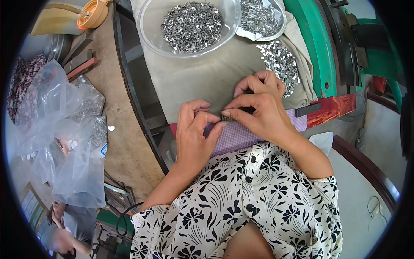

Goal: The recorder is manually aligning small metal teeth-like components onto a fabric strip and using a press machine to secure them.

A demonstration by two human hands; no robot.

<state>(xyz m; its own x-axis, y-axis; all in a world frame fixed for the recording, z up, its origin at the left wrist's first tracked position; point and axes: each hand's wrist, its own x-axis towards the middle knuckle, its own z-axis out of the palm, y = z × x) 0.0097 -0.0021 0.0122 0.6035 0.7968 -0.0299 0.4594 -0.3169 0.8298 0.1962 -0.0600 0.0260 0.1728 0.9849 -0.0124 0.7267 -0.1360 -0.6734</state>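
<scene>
My left hand and my right hand meet at the near edge of a work surface. Thumb and forefinger of each close on a small dark metal piece between them; it is too small and too covered to tell its kind. Beneath the hands lies a purple checked cloth. Just beyond my right hand, small shiny flat metal pieces are spread in a loose pile on a grey-green cloth.
A clear round tub of small metal parts stands at the back, beside a bowl of thin metal pins. Green machinery rises at right. Plastic bags cover the left wooden table. Another person sits at lower left.
</scene>
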